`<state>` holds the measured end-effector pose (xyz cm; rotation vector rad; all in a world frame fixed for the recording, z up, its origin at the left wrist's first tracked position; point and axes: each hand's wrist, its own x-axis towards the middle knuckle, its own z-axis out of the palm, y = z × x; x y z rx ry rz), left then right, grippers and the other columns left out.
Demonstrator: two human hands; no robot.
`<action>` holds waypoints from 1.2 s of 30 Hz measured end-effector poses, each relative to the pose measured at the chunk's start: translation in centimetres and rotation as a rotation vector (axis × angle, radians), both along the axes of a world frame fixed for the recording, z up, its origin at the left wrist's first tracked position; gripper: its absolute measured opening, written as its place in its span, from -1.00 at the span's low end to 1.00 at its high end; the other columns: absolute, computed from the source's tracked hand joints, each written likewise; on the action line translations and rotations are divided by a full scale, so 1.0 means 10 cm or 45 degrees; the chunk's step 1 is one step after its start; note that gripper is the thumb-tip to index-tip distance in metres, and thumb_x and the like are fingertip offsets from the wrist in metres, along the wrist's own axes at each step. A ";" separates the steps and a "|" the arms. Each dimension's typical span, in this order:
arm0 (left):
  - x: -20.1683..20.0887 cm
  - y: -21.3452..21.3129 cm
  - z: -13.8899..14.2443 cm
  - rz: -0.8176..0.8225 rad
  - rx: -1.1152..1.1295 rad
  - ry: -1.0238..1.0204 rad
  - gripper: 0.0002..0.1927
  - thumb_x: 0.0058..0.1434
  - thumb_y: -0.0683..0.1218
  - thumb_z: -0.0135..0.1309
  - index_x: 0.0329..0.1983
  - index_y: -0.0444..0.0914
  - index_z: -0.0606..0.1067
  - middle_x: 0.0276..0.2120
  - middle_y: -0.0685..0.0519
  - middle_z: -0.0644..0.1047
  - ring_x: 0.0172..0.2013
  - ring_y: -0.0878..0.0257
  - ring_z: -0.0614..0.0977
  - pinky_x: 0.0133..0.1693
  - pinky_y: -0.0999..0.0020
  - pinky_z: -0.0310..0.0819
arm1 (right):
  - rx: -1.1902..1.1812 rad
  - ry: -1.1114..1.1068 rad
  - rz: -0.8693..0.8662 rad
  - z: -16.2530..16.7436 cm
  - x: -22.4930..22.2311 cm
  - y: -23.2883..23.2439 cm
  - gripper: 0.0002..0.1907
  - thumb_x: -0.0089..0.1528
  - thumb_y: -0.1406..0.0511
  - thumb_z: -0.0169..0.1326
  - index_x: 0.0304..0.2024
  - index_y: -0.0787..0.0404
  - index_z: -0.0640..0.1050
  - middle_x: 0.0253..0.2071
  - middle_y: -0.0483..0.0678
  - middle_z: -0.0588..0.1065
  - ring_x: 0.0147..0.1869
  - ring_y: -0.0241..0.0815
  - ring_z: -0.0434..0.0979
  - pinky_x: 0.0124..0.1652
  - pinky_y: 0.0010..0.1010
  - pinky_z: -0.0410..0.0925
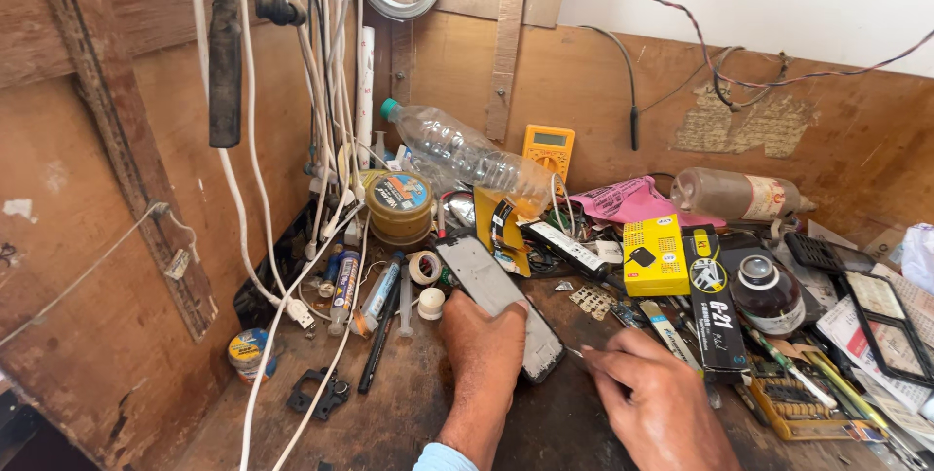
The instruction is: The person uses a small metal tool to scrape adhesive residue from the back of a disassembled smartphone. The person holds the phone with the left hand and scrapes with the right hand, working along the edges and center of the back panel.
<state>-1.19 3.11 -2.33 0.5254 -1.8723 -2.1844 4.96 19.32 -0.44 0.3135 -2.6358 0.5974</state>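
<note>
- Surroundings: the wooden bench (409, 403) is crowded. Behind the phone (498, 304) stand a stack of round tins (399, 206), a yellow multimeter (548, 152) and a clear plastic bottle (465, 154) lying tilted. White cables (326, 91) hang down the left wall to the bench.
- Right of the phone: a yellow box (655, 255), a black packet (713, 307), a dark glass bottle (767, 296), a pink bag (628, 200) and a brown bottle (735, 195) on its side.
- Left of the phone: tubes and syringes (381, 294), a tape roll (424, 268), a small round tin (250, 352).
- Count: one phone, one multimeter, three bottles, two hands.
- Phone: a slim dark slab with a grey inner face up, lying aslant mid-bench, near end toward the person.
- Left hand (484, 344): fingers together, clamped over the phone's near part, pressing it to the bench.
- Right hand (650, 391): fingers pinched on a thin pointed tool (576, 353), tip just beside the phone's lower right edge; contact cannot be told.
</note>
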 end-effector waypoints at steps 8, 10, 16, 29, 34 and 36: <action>-0.04 0.02 -0.09 0.028 0.030 0.080 -0.68 -0.05 -0.21 0.28 -0.22 -0.41 0.51 -0.30 -0.14 0.68 -0.24 0.12 0.74 -0.13 0.25 0.58 | -0.104 0.027 0.027 0.04 -0.08 -0.15 -0.74 0.06 0.43 0.21 -0.18 0.21 0.70 -0.32 0.00 0.56 -0.23 0.04 0.64 -0.23 -0.25 0.46; -0.05 0.02 -0.11 0.023 0.051 0.091 -0.67 -0.07 -0.21 0.29 -0.22 -0.41 0.51 -0.30 -0.13 0.68 -0.25 0.12 0.73 -0.14 0.24 0.58 | -0.095 0.035 0.028 0.04 -0.08 -0.13 -0.74 0.05 0.43 0.22 -0.19 0.20 0.71 -0.32 -0.01 0.56 -0.23 0.04 0.64 -0.22 -0.25 0.46; -0.05 0.04 -0.12 0.017 0.048 0.030 -0.66 -0.07 -0.20 0.30 -0.24 -0.41 0.50 -0.31 -0.13 0.66 -0.26 0.11 0.72 -0.17 0.22 0.57 | -0.100 0.026 -0.004 0.03 -0.04 -0.10 -0.76 0.06 0.42 0.22 -0.20 0.19 0.71 -0.34 -0.02 0.56 -0.24 0.01 0.64 -0.24 -0.25 0.46; -0.06 0.04 -0.14 0.024 0.078 0.080 -0.70 -0.10 -0.21 0.29 -0.31 -0.40 0.48 -0.37 -0.12 0.65 -0.30 0.12 0.72 -0.20 0.22 0.59 | -0.084 0.031 -0.033 -0.02 -0.05 -0.12 -0.75 0.07 0.42 0.23 -0.18 0.18 0.71 -0.33 -0.02 0.56 -0.25 0.00 0.63 -0.25 -0.25 0.46; -0.07 0.03 -0.13 0.021 0.091 0.077 -0.70 -0.08 -0.22 0.29 -0.30 -0.41 0.48 -0.36 -0.13 0.64 -0.29 0.11 0.71 -0.19 0.22 0.58 | -0.076 0.093 0.015 0.00 -0.06 -0.13 -0.74 0.06 0.43 0.22 -0.18 0.20 0.71 -0.32 -0.02 0.56 -0.24 0.00 0.63 -0.25 -0.25 0.46; -0.06 0.03 -0.14 0.030 0.077 0.051 -0.69 -0.08 -0.22 0.30 -0.29 -0.42 0.47 -0.35 -0.14 0.63 -0.28 0.11 0.70 -0.19 0.21 0.57 | -0.076 0.094 0.029 0.00 -0.04 -0.11 -0.74 0.06 0.43 0.22 -0.18 0.20 0.71 -0.33 -0.02 0.55 -0.25 0.00 0.64 -0.26 -0.25 0.46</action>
